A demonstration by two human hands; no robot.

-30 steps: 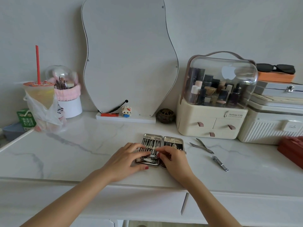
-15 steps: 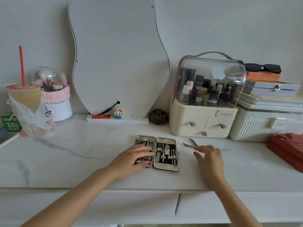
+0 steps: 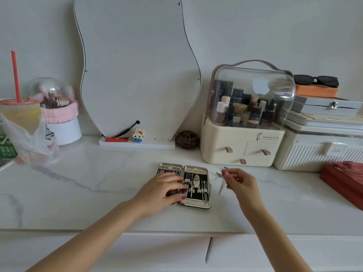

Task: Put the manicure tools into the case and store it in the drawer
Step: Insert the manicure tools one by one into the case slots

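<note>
The open manicure case [image 3: 196,202] lies flat on the white marble tabletop, both halves lined with metal tools. My left hand [image 3: 163,191] rests palm down on its left half, fingertips reaching the hinge. My right hand [image 3: 239,181] hovers just right of the case, fingers pinched on a slim metal tool [image 3: 222,186] that hangs down, blurred. Behind that hand, the tips of a pair of nippers [image 3: 218,174] show on the tabletop. Two closed white drawer fronts [image 3: 157,250] run below the table's front edge.
A cream cosmetics organiser [image 3: 243,148] stands behind the case, a white ribbed box [image 3: 314,154] and a red box [image 3: 345,181] to its right. A wavy mirror [image 3: 137,65], a small brown pot [image 3: 186,139], a brush holder [image 3: 62,130] and a bagged drink [image 3: 19,118] line the back and left.
My right hand left the case, reached right to the loose tools and lifted a slim metal tool off the tabletop. My left hand stayed on the case's left half.
</note>
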